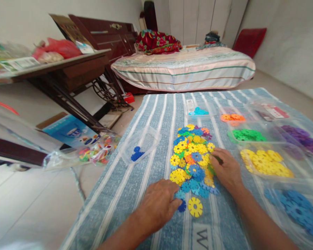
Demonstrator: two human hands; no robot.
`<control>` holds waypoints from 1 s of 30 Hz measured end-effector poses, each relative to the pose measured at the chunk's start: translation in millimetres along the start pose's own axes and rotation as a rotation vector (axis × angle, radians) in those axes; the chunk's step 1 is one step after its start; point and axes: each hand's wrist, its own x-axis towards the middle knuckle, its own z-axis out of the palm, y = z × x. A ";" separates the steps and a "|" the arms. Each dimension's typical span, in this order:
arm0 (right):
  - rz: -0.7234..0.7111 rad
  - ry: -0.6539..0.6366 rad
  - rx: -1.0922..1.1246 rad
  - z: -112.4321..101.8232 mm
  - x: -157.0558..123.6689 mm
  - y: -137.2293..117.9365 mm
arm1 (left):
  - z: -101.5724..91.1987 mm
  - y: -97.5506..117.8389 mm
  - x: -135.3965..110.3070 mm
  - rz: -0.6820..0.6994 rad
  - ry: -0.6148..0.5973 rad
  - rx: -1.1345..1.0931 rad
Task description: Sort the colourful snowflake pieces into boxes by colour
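Observation:
A mixed pile of plastic snowflake discs (191,156), mostly yellow and blue with some orange, green and purple, lies on a striped cloth. At the pile's near left edge, my left hand (159,203) is closed, its thumb against a dark blue snowflake disc (182,206). A single yellow disc (195,207) lies flat just right of that. On the pile's right side my right hand (227,169) is pinched, fingertips at a yellow snowflake disc (210,147); its other fingers are partly hidden. Left of the pile, a clear tray (151,133) holds several dark blue discs (137,154).
On the right, clear trays hold yellow (267,163), green (247,135), blue (297,210), purple (302,137) and orange discs (233,118). Light blue discs (198,111) sit in a tray at the back. Beyond are a bed (185,71) and a sewing table (75,64).

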 end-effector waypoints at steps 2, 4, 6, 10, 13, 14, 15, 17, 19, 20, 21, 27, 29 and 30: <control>0.004 0.000 0.004 0.0 -0.1 0.1 | 4.1 3.3 -1.4 -0.016 -0.029 0.000; 0.009 -0.001 0.009 0.2 -0.1 0.4 | 6.5 7.2 -2.5 -0.035 -0.058 0.013; 0.011 -0.004 0.013 0.2 0.0 0.5 | 8.5 10.8 -3.2 -0.040 -0.075 0.026; 0.011 -0.010 -0.001 0.1 0.3 0.3 | 15.0 12.1 -4.0 -0.027 -0.057 0.014; 0.007 -0.006 -0.006 0.8 0.3 0.6 | 21.8 8.8 -4.5 -0.033 -0.014 -0.042; 0.005 -0.003 -0.004 1.1 0.2 0.8 | 23.4 7.6 -4.6 -0.033 0.001 -0.071; 0.004 0.001 -0.001 1.5 0.1 1.0 | 24.0 6.6 -4.7 -0.029 0.016 -0.106; 0.000 0.008 0.002 2.2 -0.2 1.6 | 20.9 4.9 -5.0 -0.018 0.039 -0.178; -0.005 0.010 0.003 2.6 -0.5 2.0 | 10.3 2.2 -5.4 -0.011 0.070 -0.245; -0.007 0.010 0.006 2.7 -0.7 2.1 | 2.2 -0.3 -5.5 -0.013 0.096 -0.271; -0.010 0.009 0.011 2.8 -0.8 2.2 | -7.4 -3.8 -5.5 -0.019 0.135 -0.287; -0.009 0.006 0.026 3.8 -1.2 3.1 | -71.7 -46.7 3.8 -0.206 0.460 -0.049; -0.005 0.007 0.037 4.4 -1.4 3.4 | -86.5 -62.6 10.7 -0.293 0.469 0.083; -0.002 0.004 0.042 4.6 -1.4 3.4 | -91.7 -69.4 14.1 -0.331 0.451 0.140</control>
